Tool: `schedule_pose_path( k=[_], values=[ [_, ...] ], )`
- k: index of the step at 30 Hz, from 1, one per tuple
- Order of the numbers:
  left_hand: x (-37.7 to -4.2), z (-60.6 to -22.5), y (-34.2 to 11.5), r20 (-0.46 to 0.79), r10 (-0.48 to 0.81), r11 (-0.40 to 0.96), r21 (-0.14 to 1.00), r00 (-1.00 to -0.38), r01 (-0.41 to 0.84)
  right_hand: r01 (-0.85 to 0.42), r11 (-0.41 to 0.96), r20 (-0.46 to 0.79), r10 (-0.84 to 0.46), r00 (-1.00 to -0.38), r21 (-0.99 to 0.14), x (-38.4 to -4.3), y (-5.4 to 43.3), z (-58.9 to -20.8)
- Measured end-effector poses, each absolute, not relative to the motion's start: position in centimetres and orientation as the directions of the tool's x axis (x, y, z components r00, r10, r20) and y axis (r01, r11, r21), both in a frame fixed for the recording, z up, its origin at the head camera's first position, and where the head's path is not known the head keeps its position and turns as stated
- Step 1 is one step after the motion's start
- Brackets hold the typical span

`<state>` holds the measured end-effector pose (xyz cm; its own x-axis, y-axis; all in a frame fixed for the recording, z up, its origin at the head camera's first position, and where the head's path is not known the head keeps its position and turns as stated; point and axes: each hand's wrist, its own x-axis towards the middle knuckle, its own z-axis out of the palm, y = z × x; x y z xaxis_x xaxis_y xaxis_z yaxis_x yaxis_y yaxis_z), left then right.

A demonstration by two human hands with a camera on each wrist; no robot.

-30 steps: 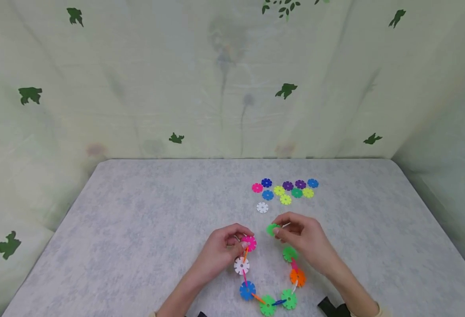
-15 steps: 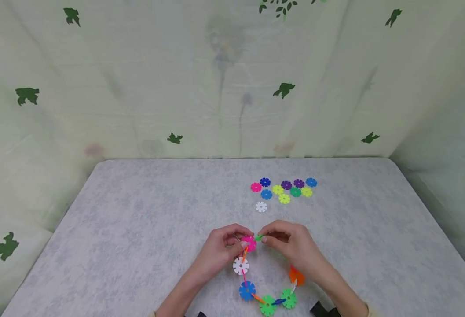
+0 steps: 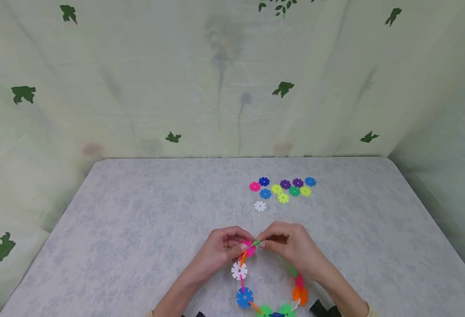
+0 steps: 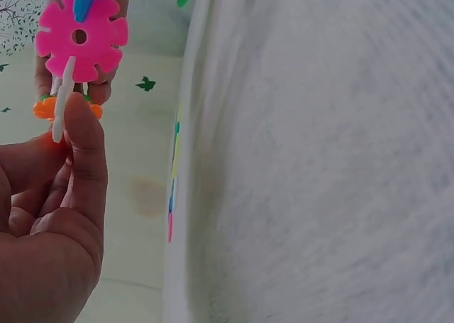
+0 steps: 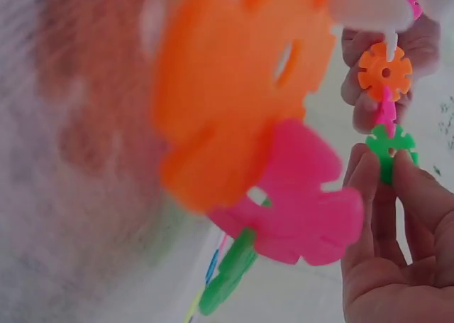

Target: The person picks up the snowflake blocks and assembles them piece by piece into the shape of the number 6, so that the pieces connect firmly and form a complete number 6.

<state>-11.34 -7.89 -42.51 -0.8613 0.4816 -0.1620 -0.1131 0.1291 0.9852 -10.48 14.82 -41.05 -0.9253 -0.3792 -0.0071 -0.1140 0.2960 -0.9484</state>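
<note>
In the head view my left hand [image 3: 222, 248] pinches a pink notched plastic disc [image 3: 250, 252], one end of a chain of interlocking discs. My right hand [image 3: 295, 251] pinches a green notched disc [image 5: 386, 168] between thumb and fingertips, its edge meeting the pink one. From the pink disc the chain runs through an orange disc [image 3: 243, 259], a white disc [image 3: 239, 270] and a blue disc [image 3: 244, 298], then curves along the bottom to an orange pair [image 3: 300, 295] on the right. A green end disc [image 5: 228, 273] hangs below the right wrist.
Behind the hands, loose discs lie on the grey table [image 3: 149, 211]: a white one [image 3: 260, 206] nearest, with several pink, blue, yellow, purple and green ones [image 3: 294, 191] beyond. A patterned curtain [image 3: 137, 88] stands along the far edge. Black straps [image 3: 323, 309] show near the right wrist.
My right hand has moved left, bringing the green disc edge-on to the pink disc. The left hand stays nearly in place, and the lower chain has shifted toward the bottom of the view.
</note>
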Motion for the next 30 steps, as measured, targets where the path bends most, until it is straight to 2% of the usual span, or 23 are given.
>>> schedule_pose_path(
  k=[8,15,19,24,30],
  values=[
    [-11.4,-42.3,-7.8,-0.149,0.505,0.156,0.985,-0.85,-0.08,-0.11,0.324,-0.054,-0.459,-0.887,-0.94,-11.8,16.2,-40.8],
    [-11.5,-42.5,-8.0,-0.159,0.492,0.202,0.977,-0.856,-0.066,-0.253,0.517,-0.006,-0.448,-0.894,-0.818,-15.8,18.0,-40.8],
    [-11.6,-42.6,-8.1,-0.147,0.507,0.197,0.979,-0.849,-0.053,-0.323,0.586,-0.001,-0.484,-0.875,-0.743,-18.5,18.0,-41.4],
    [-11.5,-42.7,-8.2,-0.13,0.515,0.186,0.982,-0.847,-0.037,-0.372,0.64,-0.042,-0.534,-0.844,-0.672,-20.9,17.2,-42.4],
    [-11.5,-42.7,-8.3,-0.119,0.517,0.163,0.986,-0.848,-0.04,-0.397,0.655,-0.061,-0.561,-0.826,-0.642,-22.1,16.4,-43.4]
  ],
)
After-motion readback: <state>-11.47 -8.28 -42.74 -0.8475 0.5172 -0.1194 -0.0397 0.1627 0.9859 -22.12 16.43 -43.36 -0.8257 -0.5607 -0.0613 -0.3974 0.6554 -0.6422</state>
